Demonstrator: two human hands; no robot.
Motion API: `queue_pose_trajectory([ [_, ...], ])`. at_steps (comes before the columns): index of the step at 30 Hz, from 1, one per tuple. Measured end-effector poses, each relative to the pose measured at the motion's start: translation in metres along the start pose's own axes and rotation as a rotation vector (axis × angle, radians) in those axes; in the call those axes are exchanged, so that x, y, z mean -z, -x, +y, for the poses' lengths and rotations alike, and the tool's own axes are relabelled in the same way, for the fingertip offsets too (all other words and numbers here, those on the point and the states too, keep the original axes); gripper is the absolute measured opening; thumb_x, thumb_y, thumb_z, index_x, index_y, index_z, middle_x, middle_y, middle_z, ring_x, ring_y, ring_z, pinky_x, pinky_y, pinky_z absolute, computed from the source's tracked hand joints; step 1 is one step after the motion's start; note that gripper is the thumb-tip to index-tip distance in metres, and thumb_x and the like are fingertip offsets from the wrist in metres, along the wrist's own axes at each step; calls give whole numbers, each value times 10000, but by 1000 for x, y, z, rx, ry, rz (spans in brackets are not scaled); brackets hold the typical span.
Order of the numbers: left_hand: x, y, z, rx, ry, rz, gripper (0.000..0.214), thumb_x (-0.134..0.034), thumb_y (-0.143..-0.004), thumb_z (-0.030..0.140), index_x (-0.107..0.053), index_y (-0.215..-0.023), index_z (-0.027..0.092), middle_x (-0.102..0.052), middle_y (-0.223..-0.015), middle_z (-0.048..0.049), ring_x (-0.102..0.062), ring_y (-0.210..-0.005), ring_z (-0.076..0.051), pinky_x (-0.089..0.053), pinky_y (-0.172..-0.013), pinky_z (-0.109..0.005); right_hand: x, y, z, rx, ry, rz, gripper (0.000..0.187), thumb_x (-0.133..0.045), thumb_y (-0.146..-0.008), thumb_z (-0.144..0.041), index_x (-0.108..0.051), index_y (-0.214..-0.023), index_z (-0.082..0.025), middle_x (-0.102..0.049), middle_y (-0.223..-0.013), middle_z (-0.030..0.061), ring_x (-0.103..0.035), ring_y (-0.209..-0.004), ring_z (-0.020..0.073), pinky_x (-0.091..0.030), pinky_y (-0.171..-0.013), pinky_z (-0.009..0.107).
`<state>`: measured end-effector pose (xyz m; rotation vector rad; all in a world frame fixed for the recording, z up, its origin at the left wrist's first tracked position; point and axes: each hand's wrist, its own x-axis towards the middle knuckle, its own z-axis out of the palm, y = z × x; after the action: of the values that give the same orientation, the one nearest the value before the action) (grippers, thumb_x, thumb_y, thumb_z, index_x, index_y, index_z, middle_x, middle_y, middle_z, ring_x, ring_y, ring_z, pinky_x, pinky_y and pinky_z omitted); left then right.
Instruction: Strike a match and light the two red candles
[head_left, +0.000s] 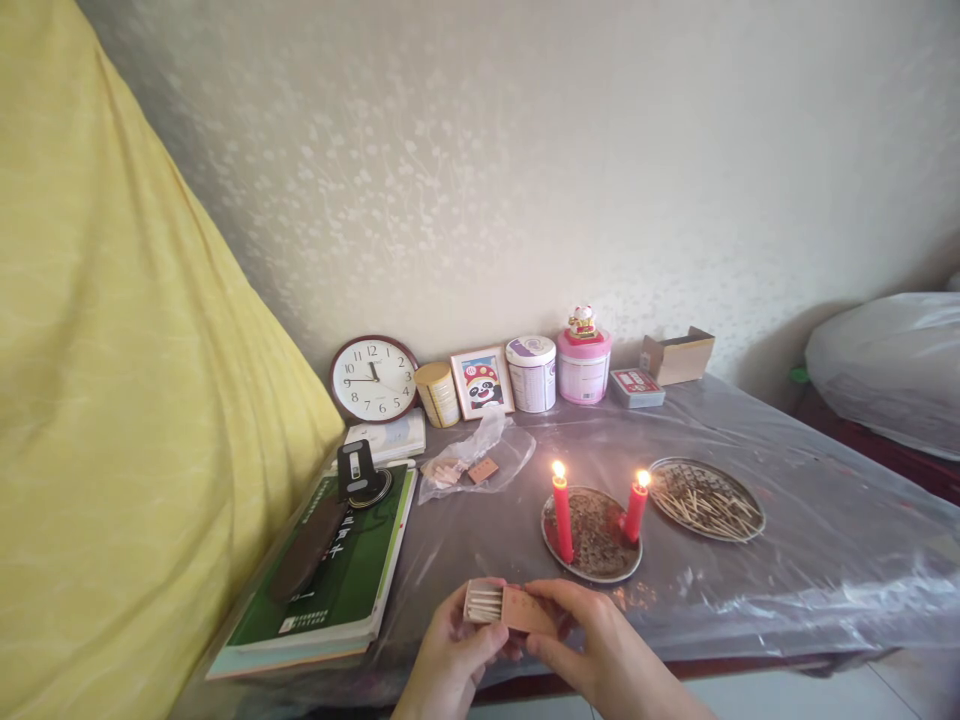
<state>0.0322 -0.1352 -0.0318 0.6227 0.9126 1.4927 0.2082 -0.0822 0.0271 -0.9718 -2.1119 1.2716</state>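
Between my two hands, over the table's front edge, is a small matchbox [529, 612] with its inner tray slid partly out to the left. White matchsticks [484, 603] lie in the exposed tray. My left hand [459, 650] grips the tray end, thumb along its lower side. My right hand [589, 630] holds the sleeve's right end between thumb and fingers. Just beyond the hands, two lit red candles, a left candle [562, 520] and a right candle [635, 510], stand on a round metal plate [592, 572]. The right candle leans slightly.
Loose matchsticks [712, 510] lie on a second round plate [664, 466]. A plastic bag [487, 435] with matchboxes sits farther back. Green books [352, 590] lie at left near a yellow curtain [150, 350]. A clock [374, 380], picture frame [482, 384] and tubs [532, 375] line the wall.
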Motion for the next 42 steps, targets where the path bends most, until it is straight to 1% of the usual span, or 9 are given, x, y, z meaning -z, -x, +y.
queue_pose_trajectory([
  [3,2,-1,2,-13,-43,4,395,-841,-586,265,-709,-946,172,-731,-850,-83,-650,-702,-199,-500,-636,-319,1,1,2,11,36,45,341,-641,-802,-219,-640,-1143,-216,-702,-1026,34,-636,-931,202,-483,-834,294],
  [6,4,-3,0,-4,-167,-64,384,-836,-595,238,-699,-949,183,-726,-852,-68,-651,-741,-211,-514,-693,-353,1,1,3,86,99,114,281,-599,-854,-258,-632,-1131,-221,-627,-1161,68,-612,-1020,204,-473,-887,295],
  [9,5,-6,-7,-22,-276,-103,390,-840,-578,240,-691,-935,187,-726,-853,-62,-652,-776,-224,-510,-730,-364,-4,1,2,163,155,92,195,-513,-904,-215,-680,-1000,-242,-586,-1191,63,-627,-993,174,-482,-873,266],
  [15,-1,-3,-6,-108,-438,-117,391,-819,-592,263,-690,-950,172,-734,-846,-65,-646,-739,-206,-487,-677,-301,-17,1,5,252,274,94,192,-558,-833,-106,-702,-904,-213,-586,-1173,85,-633,-986,192,-494,-881,288],
  [24,-2,-2,-5,-57,-480,-175,350,-789,-635,253,-667,-950,158,-716,-819,-57,-628,-728,-200,-462,-672,-298,-18,1,7,218,262,80,187,-536,-849,-110,-703,-846,-194,-582,-1209,108,-640,-1001,196,-499,-879,284],
  [28,-1,-3,-6,-51,-480,-177,361,-780,-637,232,-660,-970,161,-710,-826,-51,-618,-727,-198,-452,-666,-297,-19,1,7,202,265,75,200,-543,-837,-100,-707,-892,-200,-578,-1223,107,-632,-1028,205,-494,-892,289],
  [32,1,-4,-10,-59,-504,-190,359,-774,-628,221,-670,-966,161,-685,-791,-35,-590,-712,-188,-433,-659,-292,-20,-1,8,191,294,64,179,-554,-842,-105,-708,-818,-193,-582,-1220,102,-644,-996,208,-497,-891,299],
  [38,-1,-5,-13,-48,-483,-197,363,-780,-577,220,-666,-916,157,-643,-738,-1,-541,-655,-157,-402,-619,-269,-23,0,14,263,385,75,185,-561,-849,-91,-699,-778,-193,-602,-1210,92,-617,-1037,225,-480,-912,336],
  [42,-9,-4,-7,-36,-510,-221,311,-771,-574,215,-660,-858,153,-611,-686,22,-518,-633,-146,-393,-608,-261,-23,0,17,275,353,76,184,-577,-819,-51,-658,-729,-189,-624,-1169,70,-628,-998,197,-481,-894,306],
])
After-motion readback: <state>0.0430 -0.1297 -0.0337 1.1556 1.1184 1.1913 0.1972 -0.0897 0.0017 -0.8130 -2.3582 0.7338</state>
